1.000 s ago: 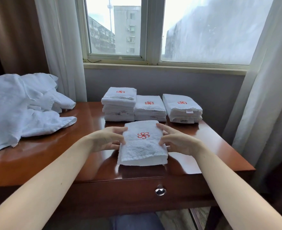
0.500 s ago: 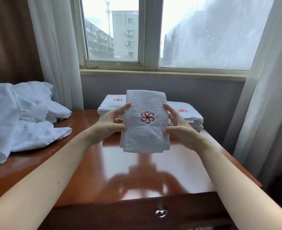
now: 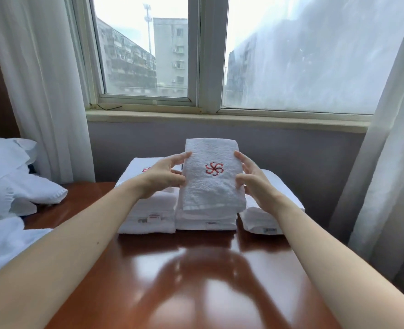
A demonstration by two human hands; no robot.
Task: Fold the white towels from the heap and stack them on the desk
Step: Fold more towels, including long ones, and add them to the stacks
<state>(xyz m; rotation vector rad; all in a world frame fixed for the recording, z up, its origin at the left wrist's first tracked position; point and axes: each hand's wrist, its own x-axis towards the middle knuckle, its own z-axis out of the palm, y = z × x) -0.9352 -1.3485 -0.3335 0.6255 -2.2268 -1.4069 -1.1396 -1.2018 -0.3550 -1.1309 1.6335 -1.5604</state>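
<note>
The folded towel [image 3: 213,176], white with a red pinwheel emblem facing up, was held at the far side of the desk [image 3: 196,281], directly over the middle stack [image 3: 205,222] of three stacks of folded towels. The left hand [image 3: 165,176] gripped its left edge and the right hand [image 3: 253,184] its right edge, each with the thumb pressed on the top face and the fingers wrapped round the side. The towel tilted, its far end higher; its near edge lay low against the middle stack, though it was hard to tell whether the two were actually touching. The left stack [image 3: 148,214] and the right stack [image 3: 262,222] stood just beside the middle one, partly hidden by the wrists. The heap [image 3: 11,186] of unfolded white towels lay on the desk's left end, well apart from the stacks. Behind the desk a window [image 3: 146,55] looked out on grey buildings, with a pale curtain [image 3: 42,79] hanging to its left.
</note>
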